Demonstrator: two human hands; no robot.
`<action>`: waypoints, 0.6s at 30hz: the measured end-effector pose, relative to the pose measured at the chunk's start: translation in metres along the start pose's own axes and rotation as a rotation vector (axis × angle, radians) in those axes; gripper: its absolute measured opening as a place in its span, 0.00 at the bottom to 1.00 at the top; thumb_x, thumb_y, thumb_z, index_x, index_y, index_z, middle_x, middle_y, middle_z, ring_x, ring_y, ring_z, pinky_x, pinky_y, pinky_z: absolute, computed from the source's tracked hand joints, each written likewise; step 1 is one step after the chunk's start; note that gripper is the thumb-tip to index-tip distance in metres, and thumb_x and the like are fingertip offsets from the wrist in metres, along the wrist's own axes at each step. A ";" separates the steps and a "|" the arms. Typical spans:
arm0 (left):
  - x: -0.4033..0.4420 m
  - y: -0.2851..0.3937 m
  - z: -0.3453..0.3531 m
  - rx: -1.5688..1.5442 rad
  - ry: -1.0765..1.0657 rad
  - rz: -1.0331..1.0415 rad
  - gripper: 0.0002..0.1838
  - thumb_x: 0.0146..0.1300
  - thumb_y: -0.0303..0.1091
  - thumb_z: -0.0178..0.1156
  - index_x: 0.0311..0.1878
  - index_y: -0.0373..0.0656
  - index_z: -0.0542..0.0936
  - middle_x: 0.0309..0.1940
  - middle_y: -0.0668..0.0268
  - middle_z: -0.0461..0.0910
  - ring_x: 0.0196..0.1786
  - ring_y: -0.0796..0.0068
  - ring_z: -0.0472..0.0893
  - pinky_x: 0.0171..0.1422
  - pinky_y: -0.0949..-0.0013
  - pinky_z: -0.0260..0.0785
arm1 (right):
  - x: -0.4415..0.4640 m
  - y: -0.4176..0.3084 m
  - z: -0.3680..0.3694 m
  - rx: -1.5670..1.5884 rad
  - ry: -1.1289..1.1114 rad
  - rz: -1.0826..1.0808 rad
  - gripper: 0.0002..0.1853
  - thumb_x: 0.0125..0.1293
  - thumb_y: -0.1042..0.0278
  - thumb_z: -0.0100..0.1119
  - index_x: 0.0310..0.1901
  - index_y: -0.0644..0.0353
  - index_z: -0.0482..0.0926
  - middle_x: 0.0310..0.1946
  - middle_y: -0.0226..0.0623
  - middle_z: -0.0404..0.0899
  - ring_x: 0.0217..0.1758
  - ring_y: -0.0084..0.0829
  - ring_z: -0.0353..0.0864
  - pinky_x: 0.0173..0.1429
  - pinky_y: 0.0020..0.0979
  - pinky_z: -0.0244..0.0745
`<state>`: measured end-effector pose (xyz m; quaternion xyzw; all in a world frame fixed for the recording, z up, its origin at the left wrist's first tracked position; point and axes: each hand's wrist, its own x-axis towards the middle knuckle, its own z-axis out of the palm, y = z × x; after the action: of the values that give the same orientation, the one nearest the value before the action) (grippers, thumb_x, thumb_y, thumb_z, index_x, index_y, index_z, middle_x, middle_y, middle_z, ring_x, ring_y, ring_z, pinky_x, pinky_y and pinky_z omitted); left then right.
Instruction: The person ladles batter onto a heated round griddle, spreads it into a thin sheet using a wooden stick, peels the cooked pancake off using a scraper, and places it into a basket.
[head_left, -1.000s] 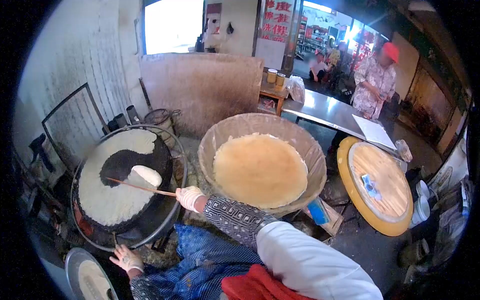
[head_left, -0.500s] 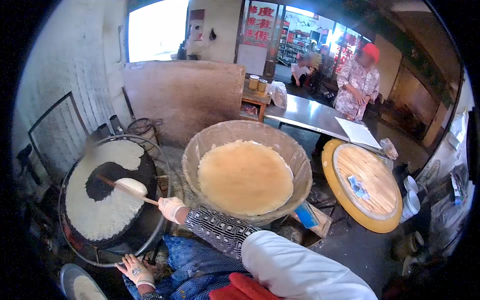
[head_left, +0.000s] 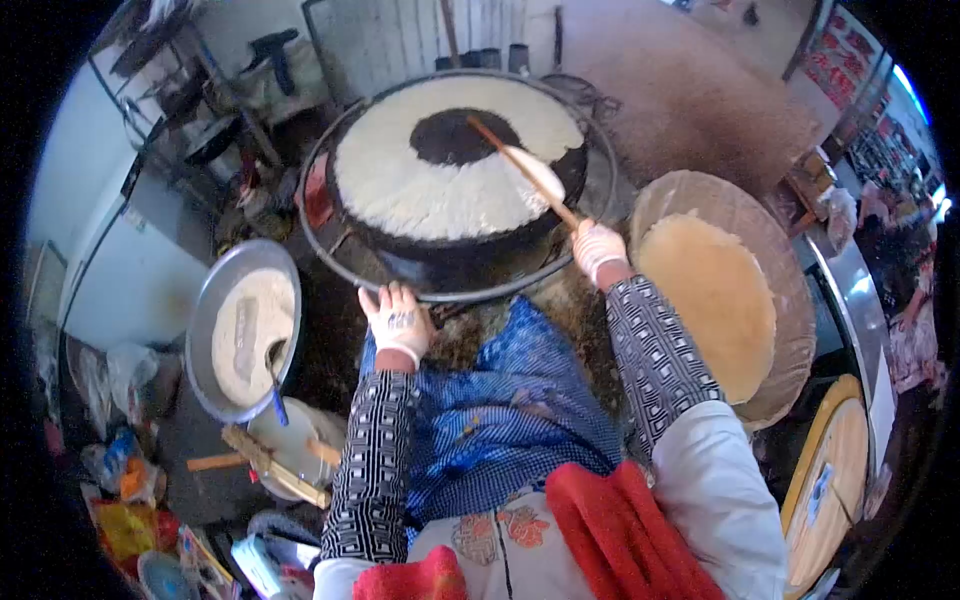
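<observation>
My gloved right hand (head_left: 600,250) is closed round the end of a long wooden stick (head_left: 558,207), which reaches over a round black griddle (head_left: 440,135). Pale batter (head_left: 430,193) covers much of the griddle in a ring, with a bare dark patch near the middle. A thicker white lump of batter (head_left: 535,172) lies beside the stick. My gloved left hand (head_left: 398,320), fingers spread, rests at the near edge of the metal ring (head_left: 480,296) round the griddle. Right of my right hand, a lined basket (head_left: 790,300) holds a large, round, tan flatbread (head_left: 708,300).
A metal basin (head_left: 203,345) of batter with a ladle stands at the left, above a bucket (head_left: 275,440) with wooden tools across it. Round boards (head_left: 835,480) lean at the lower right by a metal table (head_left: 860,310). Part of a person (head_left: 915,330) shows at the far right.
The view has swung left and down, bringing the basin and bucket into full view. The batter ring has spread further round the griddle's right side. Both hands keep their roles.
</observation>
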<state>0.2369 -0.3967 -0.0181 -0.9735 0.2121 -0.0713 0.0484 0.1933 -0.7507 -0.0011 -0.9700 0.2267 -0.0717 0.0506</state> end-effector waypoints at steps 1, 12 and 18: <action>0.003 0.008 0.015 0.027 -0.009 0.002 0.30 0.63 0.48 0.54 0.62 0.36 0.73 0.65 0.53 0.71 0.71 0.53 0.65 0.77 0.35 0.31 | 0.000 0.008 0.009 0.017 0.003 -0.015 0.18 0.71 0.55 0.49 0.43 0.63 0.78 0.34 0.52 0.84 0.40 0.47 0.85 0.44 0.47 0.79; 0.012 -0.011 0.008 -0.011 -0.131 -0.090 0.32 0.56 0.47 0.62 0.63 0.43 0.73 0.66 0.60 0.71 0.70 0.60 0.66 0.75 0.36 0.36 | -0.038 0.023 -0.003 0.035 0.042 -0.206 0.11 0.67 0.63 0.49 0.37 0.60 0.79 0.27 0.44 0.83 0.32 0.42 0.84 0.38 0.43 0.80; -0.019 0.065 0.016 -0.062 -0.098 0.145 0.34 0.62 0.49 0.57 0.68 0.41 0.68 0.69 0.59 0.68 0.74 0.61 0.62 0.79 0.38 0.30 | -0.040 0.030 0.022 0.089 0.174 -0.005 0.08 0.59 0.68 0.55 0.27 0.59 0.82 0.23 0.41 0.84 0.27 0.36 0.86 0.29 0.39 0.79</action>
<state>0.1957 -0.4469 -0.0443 -0.9589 0.2815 -0.0133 0.0334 0.1483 -0.7576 -0.0312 -0.9575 0.2242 -0.1657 0.0734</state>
